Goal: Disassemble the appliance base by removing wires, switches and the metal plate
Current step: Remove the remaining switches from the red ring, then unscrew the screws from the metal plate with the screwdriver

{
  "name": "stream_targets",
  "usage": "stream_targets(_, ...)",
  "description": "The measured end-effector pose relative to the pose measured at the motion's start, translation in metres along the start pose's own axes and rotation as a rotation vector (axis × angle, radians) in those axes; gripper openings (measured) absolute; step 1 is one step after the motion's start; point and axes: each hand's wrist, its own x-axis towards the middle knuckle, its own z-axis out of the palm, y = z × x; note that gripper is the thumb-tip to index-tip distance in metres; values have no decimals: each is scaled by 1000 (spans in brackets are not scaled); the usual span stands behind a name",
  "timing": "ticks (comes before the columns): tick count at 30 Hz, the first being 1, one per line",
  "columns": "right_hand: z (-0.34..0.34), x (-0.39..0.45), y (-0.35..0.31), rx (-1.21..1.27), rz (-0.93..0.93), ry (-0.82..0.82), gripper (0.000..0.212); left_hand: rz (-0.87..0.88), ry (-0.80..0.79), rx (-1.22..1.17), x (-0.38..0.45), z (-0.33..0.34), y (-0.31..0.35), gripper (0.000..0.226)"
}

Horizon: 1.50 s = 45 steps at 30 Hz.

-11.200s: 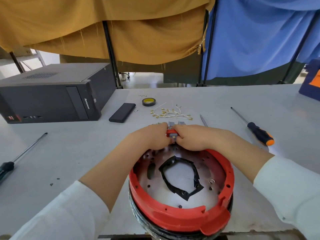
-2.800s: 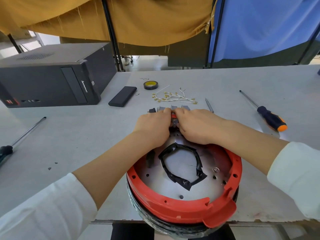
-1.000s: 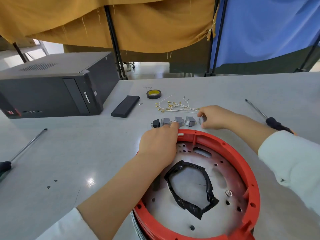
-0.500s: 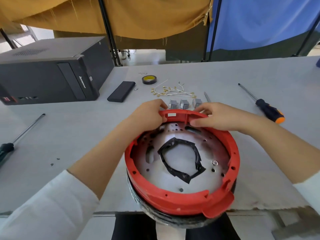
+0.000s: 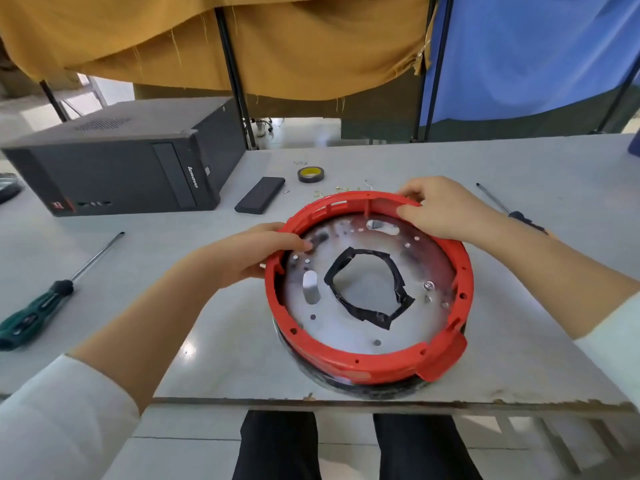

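Now we hold the red appliance base (image 5: 367, 355) at the bench's (image 5: 173, 306) near edge — left hand (image 5: 256, 252) and right hand (image 5: 440, 209) each grip its rim. Next, probably — freeing the metal plate (image 5: 349, 327).

Bright, even daylight fills my view, strongest from the gap under the curtains at the far side. Soft shadows only. A small glare spot shines on the table (image 5: 188, 351) near my left forearm, and the metal plate (image 5: 349, 327) gleams hazily. Wide-angle bending curves the edges; my sleeves at the near corners look stretched and slightly soft.
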Motion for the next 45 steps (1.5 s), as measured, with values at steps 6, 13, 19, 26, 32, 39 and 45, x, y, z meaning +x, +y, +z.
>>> stream_targets(6,-36,17,-18,374,209,-151,65,338,236,-266,-16,-21,41,67)
stream_targets(13,-64,2,-26,407,-139,-324,91,779,395,418,-41,-42,47,109)
stream_targets(19,-55,-23,-31,175,-269,-199,95,657,335,621,-50,-39,12,135)
stream_targets(26,-42,-50,-37,-84,-543,-46,85,262,-33,617,-62,-70,23,90)
stream_targets(32,-14,-90,-27,-403,-788,-18,68,96,186,0,-38,-34,-11,37)
stream_targets(39,19,-118,21,-529,-771,-125,21,255,341,186,-22,6,-22,67)
stream_targets(45,-1,-98,10,17,-431,-253,26,351,258,405,-22,1,-20,70)
